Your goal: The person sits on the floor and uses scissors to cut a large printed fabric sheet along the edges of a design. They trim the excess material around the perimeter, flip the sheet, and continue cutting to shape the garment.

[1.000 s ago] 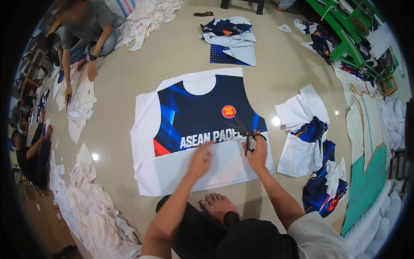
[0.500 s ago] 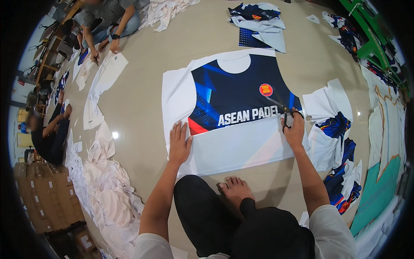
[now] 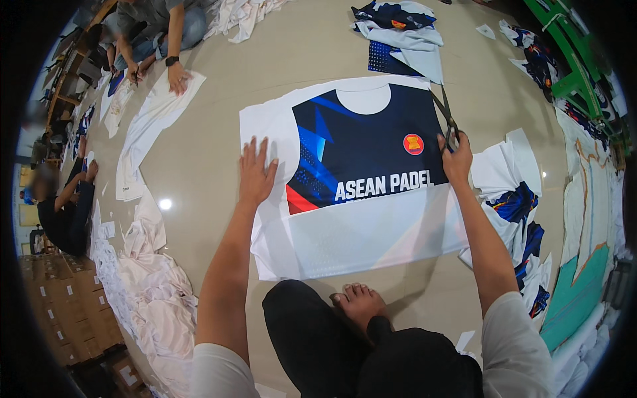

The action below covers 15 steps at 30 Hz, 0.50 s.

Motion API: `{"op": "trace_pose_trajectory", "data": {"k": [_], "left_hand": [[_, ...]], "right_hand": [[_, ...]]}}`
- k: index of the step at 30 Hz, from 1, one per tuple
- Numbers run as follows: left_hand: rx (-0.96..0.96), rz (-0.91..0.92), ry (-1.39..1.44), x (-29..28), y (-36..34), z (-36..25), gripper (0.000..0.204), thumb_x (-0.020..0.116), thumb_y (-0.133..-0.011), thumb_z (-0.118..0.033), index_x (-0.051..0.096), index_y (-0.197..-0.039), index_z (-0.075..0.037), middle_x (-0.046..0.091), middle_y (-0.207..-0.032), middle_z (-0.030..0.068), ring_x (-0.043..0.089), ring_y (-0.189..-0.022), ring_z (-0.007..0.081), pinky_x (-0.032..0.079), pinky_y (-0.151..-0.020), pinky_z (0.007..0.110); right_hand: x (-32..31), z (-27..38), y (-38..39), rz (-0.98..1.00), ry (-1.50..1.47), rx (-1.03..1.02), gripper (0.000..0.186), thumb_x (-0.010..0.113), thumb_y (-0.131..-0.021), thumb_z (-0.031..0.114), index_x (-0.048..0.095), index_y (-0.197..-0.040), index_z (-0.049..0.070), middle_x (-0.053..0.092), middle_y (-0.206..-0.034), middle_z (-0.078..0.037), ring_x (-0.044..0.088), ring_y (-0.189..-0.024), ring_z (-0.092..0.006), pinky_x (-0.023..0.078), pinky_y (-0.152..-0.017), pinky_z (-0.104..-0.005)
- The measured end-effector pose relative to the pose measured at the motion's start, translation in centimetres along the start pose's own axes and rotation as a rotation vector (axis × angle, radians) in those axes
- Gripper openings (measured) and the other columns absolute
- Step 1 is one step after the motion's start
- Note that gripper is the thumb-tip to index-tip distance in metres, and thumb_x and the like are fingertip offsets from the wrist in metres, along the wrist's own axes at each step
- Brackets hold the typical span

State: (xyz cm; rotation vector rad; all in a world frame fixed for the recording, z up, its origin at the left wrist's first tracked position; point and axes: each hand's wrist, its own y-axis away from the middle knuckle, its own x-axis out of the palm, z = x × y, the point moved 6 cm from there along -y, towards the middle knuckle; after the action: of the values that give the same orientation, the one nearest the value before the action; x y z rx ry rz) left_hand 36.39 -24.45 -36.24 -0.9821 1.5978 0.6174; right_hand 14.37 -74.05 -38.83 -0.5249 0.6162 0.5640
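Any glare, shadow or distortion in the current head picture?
Head view: bright glare spots on the glossy beige floor; head view: soft shadow beside the bare foot; head view: fisheye bending and black corners, near the stacked brown cardboard boxes; head view: black metal scissors in the right hand, legible.

Floor [image 3: 209, 169]: beige, glossy, catching light spots at 9 and 3 o'clock. Clock from view centre. Large printed navy panel [image 3: 378, 142] with white margins, flat, lower part folded up, centre to 1. Navy-white fabric pile [image 3: 398, 36] at 1. Small white scrap [image 3: 486, 31] between 1 and 2; dark patterned heap [image 3: 541, 63] at 2. Crumpled white-and-blue pieces [image 3: 494, 166] at 3. Long white piece [image 3: 149, 136] at 10. Rumpled pale-pink cloth [image 3: 156, 292] at 8, more pale cloth [image 3: 245, 16] at 11.
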Motion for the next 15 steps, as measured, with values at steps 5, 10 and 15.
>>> {"op": "trace_pose_trajectory", "data": {"k": [5,10,15], "left_hand": [[0.006,0.121,-0.075,2.1,-1.0,1.6,0.064,0.047,-0.11,-0.046,0.032,-0.168,-0.024,0.02,-0.176,0.0171,0.014,-0.162,0.0435,0.013,-0.128,0.062],[-0.121,0.056,-0.142,1.9,1.6,3.8,0.063,0.043,-0.111,-0.048,0.031,-0.169,-0.026,0.021,-0.176,0.0158,0.015,-0.162,0.0407,0.01,-0.129,0.06],[-0.217,0.045,-0.132,0.7,4.5,6.0,0.065,0.044,-0.111,-0.047,0.029,-0.169,-0.022,0.021,-0.176,0.0166,0.015,-0.162,0.0429,0.008,-0.129,0.062]], "right_hand": [[7.0,3.8,-3.8,0.113,0.081,-0.109,0.065,0.081,-0.092,0.044,0.061,-0.127,-0.007,0.069,-0.12,-0.028,0.066,-0.115,-0.0442,0.051,-0.101,-0.0469],[12.8,6.4,-5.9,0.08,0.09,-0.3,0.068,0.081,-0.09,0.045,0.06,-0.124,-0.01,0.068,-0.119,-0.031,0.064,-0.115,-0.048,0.049,-0.1,-0.0521],[18.8,10.1,-9.0,0.209,0.112,-0.373,0.067,0.081,-0.089,0.05,0.062,-0.121,-0.006,0.069,-0.115,-0.029,0.065,-0.112,-0.047,0.05,-0.099,-0.0513]]}}
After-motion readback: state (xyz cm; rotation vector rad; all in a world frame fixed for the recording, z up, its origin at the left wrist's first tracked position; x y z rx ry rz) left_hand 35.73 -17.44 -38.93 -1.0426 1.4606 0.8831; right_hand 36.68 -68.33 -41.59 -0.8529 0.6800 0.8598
